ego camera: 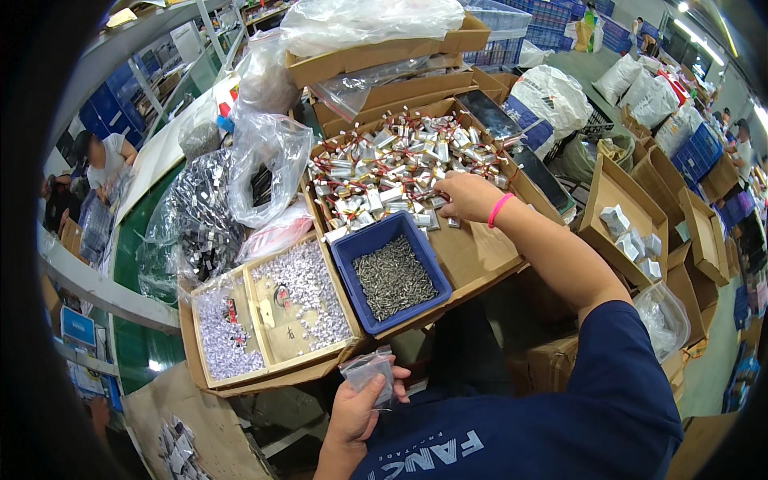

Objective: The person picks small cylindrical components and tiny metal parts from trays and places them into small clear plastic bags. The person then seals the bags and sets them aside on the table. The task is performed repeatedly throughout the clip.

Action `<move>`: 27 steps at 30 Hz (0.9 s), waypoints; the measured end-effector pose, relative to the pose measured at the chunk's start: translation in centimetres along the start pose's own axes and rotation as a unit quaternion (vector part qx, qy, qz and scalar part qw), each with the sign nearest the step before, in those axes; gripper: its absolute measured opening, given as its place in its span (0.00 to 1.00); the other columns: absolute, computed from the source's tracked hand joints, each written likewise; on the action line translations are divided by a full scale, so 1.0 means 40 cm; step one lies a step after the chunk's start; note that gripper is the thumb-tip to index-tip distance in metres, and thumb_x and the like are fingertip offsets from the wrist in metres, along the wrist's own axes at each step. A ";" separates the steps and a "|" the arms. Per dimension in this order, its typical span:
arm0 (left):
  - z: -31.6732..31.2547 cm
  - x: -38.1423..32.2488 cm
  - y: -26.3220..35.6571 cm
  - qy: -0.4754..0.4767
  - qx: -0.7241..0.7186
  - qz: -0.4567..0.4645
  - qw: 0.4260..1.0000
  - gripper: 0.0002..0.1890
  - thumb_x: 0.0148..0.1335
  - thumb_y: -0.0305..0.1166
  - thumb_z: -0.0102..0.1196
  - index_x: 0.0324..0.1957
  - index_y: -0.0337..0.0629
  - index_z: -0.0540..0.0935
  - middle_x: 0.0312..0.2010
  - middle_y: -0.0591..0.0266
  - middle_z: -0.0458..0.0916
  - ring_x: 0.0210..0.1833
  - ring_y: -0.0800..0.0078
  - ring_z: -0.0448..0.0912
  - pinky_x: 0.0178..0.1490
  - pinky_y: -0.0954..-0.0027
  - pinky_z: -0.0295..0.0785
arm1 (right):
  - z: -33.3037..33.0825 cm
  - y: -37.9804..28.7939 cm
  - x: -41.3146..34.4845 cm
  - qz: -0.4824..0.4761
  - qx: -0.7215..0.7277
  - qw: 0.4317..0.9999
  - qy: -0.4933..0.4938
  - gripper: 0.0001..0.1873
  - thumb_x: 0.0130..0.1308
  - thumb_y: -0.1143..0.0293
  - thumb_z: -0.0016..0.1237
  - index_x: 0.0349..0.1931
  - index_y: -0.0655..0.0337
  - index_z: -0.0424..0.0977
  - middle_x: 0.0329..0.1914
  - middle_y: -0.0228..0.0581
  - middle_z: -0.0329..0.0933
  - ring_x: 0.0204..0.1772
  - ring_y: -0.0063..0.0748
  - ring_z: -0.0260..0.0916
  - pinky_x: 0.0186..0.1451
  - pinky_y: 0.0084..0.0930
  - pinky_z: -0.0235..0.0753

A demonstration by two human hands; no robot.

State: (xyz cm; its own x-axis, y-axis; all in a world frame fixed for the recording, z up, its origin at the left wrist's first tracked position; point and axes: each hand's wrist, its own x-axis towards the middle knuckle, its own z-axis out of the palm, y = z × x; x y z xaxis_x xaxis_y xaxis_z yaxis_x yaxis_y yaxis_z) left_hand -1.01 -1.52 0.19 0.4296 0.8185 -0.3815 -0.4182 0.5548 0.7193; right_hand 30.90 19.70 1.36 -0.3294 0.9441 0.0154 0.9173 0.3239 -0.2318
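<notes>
My left hand (362, 401) grips a small clear zip bag (369, 370) close to my body. Over the near right part of a pile of small silver battery packs (384, 159) with red wires and white plugs is my right hand (474, 197). Its fingertips are among the packs, and whether one is pinched cannot be seen. The pile fills much of a shallow cardboard box (474, 258). At the box's near left corner stands a blue plastic bin (384, 327) of small metal screws (396, 279). Left of it, a divided wooden tray (264, 324) holds small white plastic parts (225, 342).
Clear bags of black cables (207, 210) lie to the left, by a green conveyor (138, 336). Phones (489, 114) rest along the box's right edge. Cardboard trays with white pieces (627, 237) stand at right. Another person (108, 159) sits across the conveyor.
</notes>
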 end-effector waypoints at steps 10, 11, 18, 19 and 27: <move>-0.010 -0.013 -0.001 0.016 -0.006 0.005 1.000 0.17 0.65 0.28 0.47 0.54 0.29 0.69 0.41 0.48 0.78 0.37 0.65 0.78 0.41 0.63 0.75 | -0.054 0.025 -0.124 -0.043 0.051 0.995 -0.074 0.13 0.53 0.72 0.52 0.41 0.53 0.75 0.42 0.42 0.72 0.49 0.46 0.71 0.52 0.37 0.71; -0.010 -0.012 -0.003 0.011 -0.006 0.005 1.000 0.17 0.65 0.28 0.48 0.54 0.29 0.69 0.41 0.48 0.78 0.37 0.65 0.78 0.41 0.63 0.75 | -0.058 0.025 -0.137 -0.007 0.047 0.998 -0.045 0.13 0.54 0.71 0.51 0.41 0.53 0.75 0.43 0.42 0.72 0.49 0.46 0.71 0.52 0.37 0.70; -0.017 -0.022 -0.001 0.010 -0.010 0.012 1.000 0.17 0.64 0.28 0.49 0.53 0.29 0.69 0.40 0.49 0.78 0.37 0.65 0.78 0.41 0.63 0.75 | -0.034 -0.003 -0.148 0.118 -0.017 0.989 -0.088 0.21 0.49 0.61 0.52 0.40 0.66 0.74 0.35 0.56 0.77 0.41 0.53 0.75 0.48 0.41 0.73; -0.020 -0.025 -0.001 0.010 -0.011 0.016 1.000 0.17 0.64 0.28 0.49 0.53 0.29 0.69 0.40 0.49 0.78 0.37 0.65 0.78 0.41 0.63 0.75 | -0.032 -0.010 -0.148 0.138 -0.022 0.986 -0.087 0.21 0.50 0.60 0.52 0.40 0.66 0.74 0.35 0.56 0.77 0.42 0.53 0.75 0.48 0.41 0.73; -0.054 -0.049 -0.003 0.010 -0.021 0.037 0.999 0.17 0.64 0.28 0.48 0.53 0.29 0.69 0.40 0.47 0.78 0.37 0.64 0.78 0.40 0.62 0.76 | -0.063 -0.051 -0.101 0.260 -0.002 0.957 -0.128 0.23 0.57 0.51 0.47 0.32 0.65 0.79 0.36 0.56 0.78 0.41 0.50 0.77 0.46 0.39 0.75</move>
State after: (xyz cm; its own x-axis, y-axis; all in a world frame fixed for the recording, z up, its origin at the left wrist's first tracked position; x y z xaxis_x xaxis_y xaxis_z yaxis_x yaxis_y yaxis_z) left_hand -3.54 -2.89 -0.41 0.3795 0.8604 -0.3402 -0.4820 0.4977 0.7211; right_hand 30.92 15.39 4.24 0.1274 0.9317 -0.3400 0.9730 -0.1839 -0.1394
